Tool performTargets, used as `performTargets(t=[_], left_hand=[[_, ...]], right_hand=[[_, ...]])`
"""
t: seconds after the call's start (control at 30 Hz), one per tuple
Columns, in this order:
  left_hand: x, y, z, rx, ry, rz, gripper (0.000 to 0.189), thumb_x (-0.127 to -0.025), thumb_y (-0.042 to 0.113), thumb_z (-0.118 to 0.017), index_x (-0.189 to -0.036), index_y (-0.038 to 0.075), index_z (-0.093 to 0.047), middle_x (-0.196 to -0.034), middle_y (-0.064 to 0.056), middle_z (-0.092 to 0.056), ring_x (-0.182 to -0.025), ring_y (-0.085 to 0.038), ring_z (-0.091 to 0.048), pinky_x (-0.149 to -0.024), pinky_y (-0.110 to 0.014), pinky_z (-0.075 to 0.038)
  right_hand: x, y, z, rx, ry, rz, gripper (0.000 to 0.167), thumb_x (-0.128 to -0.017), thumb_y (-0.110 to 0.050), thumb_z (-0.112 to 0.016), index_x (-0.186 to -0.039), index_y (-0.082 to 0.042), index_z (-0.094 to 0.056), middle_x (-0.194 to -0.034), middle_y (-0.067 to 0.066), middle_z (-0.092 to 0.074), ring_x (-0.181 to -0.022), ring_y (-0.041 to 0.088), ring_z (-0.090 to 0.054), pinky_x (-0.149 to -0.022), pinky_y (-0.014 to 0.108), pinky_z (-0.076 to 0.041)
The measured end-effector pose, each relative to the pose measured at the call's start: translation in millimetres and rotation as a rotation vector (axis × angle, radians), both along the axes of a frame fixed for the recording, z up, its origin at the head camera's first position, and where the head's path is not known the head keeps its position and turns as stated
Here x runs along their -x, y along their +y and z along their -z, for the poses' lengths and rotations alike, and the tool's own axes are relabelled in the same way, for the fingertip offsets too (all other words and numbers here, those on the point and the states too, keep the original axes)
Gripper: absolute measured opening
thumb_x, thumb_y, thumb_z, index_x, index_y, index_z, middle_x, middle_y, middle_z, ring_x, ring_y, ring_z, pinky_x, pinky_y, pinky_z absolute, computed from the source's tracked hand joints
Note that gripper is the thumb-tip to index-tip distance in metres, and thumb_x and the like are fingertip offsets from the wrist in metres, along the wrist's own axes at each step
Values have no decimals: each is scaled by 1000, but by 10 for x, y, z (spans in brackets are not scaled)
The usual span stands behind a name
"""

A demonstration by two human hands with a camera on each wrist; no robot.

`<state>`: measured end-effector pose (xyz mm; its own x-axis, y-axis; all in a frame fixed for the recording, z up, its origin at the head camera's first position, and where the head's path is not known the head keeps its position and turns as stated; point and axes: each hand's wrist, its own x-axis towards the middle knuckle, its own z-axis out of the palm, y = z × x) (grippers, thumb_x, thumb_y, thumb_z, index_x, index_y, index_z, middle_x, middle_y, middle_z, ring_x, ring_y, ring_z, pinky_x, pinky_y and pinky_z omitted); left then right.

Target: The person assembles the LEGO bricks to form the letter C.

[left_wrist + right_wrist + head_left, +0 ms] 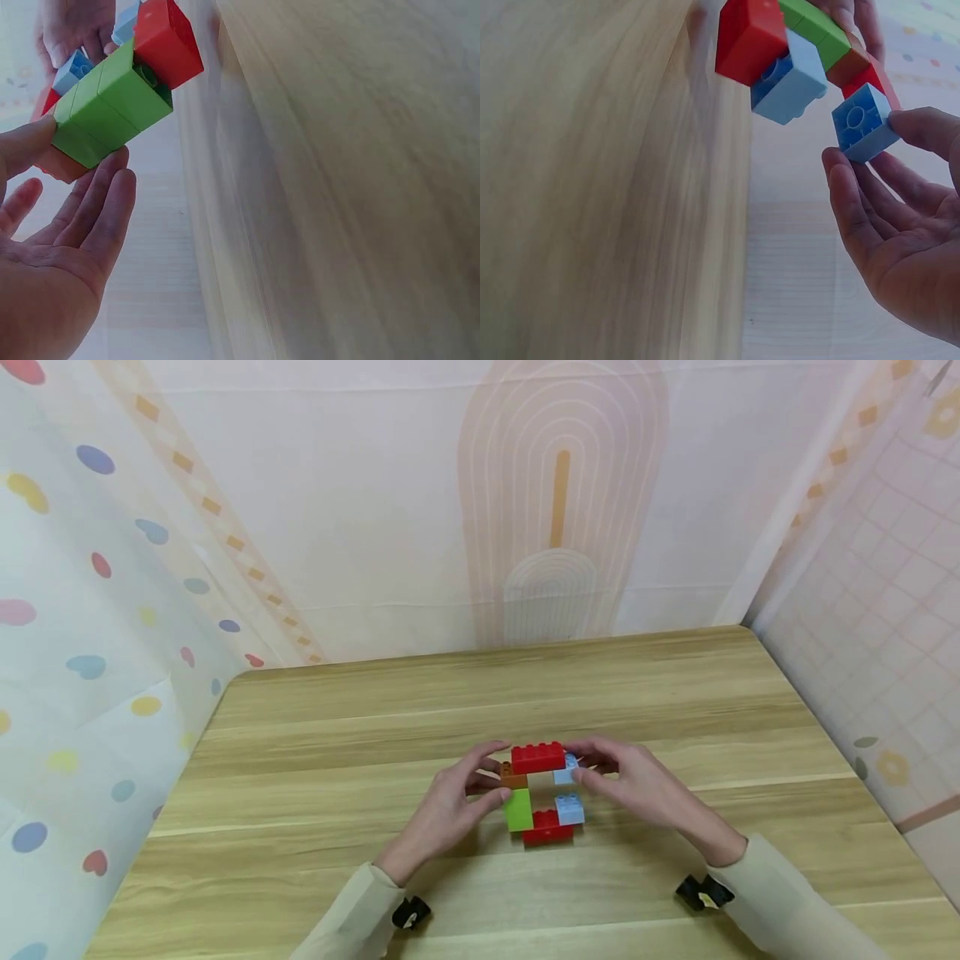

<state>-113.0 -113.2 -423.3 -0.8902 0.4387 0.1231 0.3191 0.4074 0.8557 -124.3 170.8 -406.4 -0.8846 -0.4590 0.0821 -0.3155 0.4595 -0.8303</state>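
A frame of toy building bricks stands between the two hands, with a gap in its right side. A red brick (547, 833) forms its base, and green bricks (97, 112) rise on the left under an orange brick (513, 779). Across the top lies another red brick (537, 757). My left hand (448, 795) grips the left column, thumb in front near the green-orange joint, fingers behind. Between thumb and fingers, my right hand (637, 774) pinches the upper light blue brick (864, 124) beneath the top red brick's right end. Below the gap, a second light blue brick (789, 79) sits on the base.
The wood-grain table (337, 777) extends around the brick frame. Behind it hangs a patterned cloth (360, 510), with more cloth along both sides. A black strap piece (703, 893) shows at the right sleeve, and another (411, 912) at the left.
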Motion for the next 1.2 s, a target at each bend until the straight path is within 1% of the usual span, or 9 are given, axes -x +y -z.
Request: performTargets(t=[0.13,0.37,0.5,0.63,0.77,0.87,0.97,1.1,1.2], left_hand=[[23,-3,3,20,-14,2,57,-94,16,-70,-144,30,-47,-117,-3,-64,-99,-12,-67,-88,-27,-55],[81,-11,-6,61,-24,-26,50,-95,18,-69,-141,27,-53,-115,-3,-66,-96,-12,-66,-85,-28,-55],[117,-25,-5,56,-37,-27,48,-96,19,-68,-141,25,-54,-114,-3,-67,-94,-13,-65,-84,-30,-55],[155,-28,-6,55,-55,-25,48,-96,19,-68,-141,25,-54,-121,-3,-64,-102,-18,-64,-88,-32,-55],[186,-26,-12,82,-81,-27,48,-96,20,-68,-142,24,-53,-128,-3,-61,-112,-25,-61,-93,-37,-53],[212,-28,-6,105,-100,-29,48,-96,20,-68,-142,24,-53,-126,-3,-61,-111,-25,-61,-94,-39,-53],[240,-35,7,100,-105,-20,46,-97,20,-66,-141,21,-54,-120,-5,-63,-107,-25,-63,-93,-40,-54],[278,-48,19,79,-113,-11,43,-98,18,-65,-140,20,-55,-115,-7,-64,-103,-25,-65,-90,-40,-55],[308,-52,27,87,-128,-20,42,-98,18,-65,-139,22,-57,-113,-5,-65,-100,-21,-64,-88,-37,-54]], right_hand=[[46,-8,21,16,-12,-6,37,-97,-24,-66,-131,-9,-62,-115,0,-67,-98,16,-62,-85,30,-55],[110,-24,33,9,-56,-15,37,-98,-24,-64,-132,-9,-62,-120,3,-66,-99,16,-63,-83,29,-56],[141,-42,37,3,-78,-9,37,-98,-24,-64,-132,-9,-62,-123,5,-65,-100,16,-65,-82,28,-56],[172,-48,58,21,-112,-17,38,-97,-23,-65,-132,-8,-61,-127,9,-63,-103,19,-66,-85,31,-56],[204,-61,87,37,-136,-41,38,-95,-17,-67,-130,-4,-61,-128,13,-62,-107,24,-66,-86,34,-56],[224,-81,99,36,-158,-47,37,-93,-10,-68,-129,-1,-61,-127,14,-62,-107,26,-66,-85,33,-57],[243,-100,102,18,-167,-43,36,-92,-5,-68,-127,-1,-61,-126,14,-62,-107,26,-66,-83,32,-57],[270,-127,94,-25,-151,-35,33,-91,-4,-68,-124,-2,-63,-124,12,-63,-104,24,-67,-82,33,-58],[301,-141,90,-64,-126,-35,31,-92,-3,-69,-122,-3,-64,-122,11,-65,-102,23,-68,-82,34,-58]])
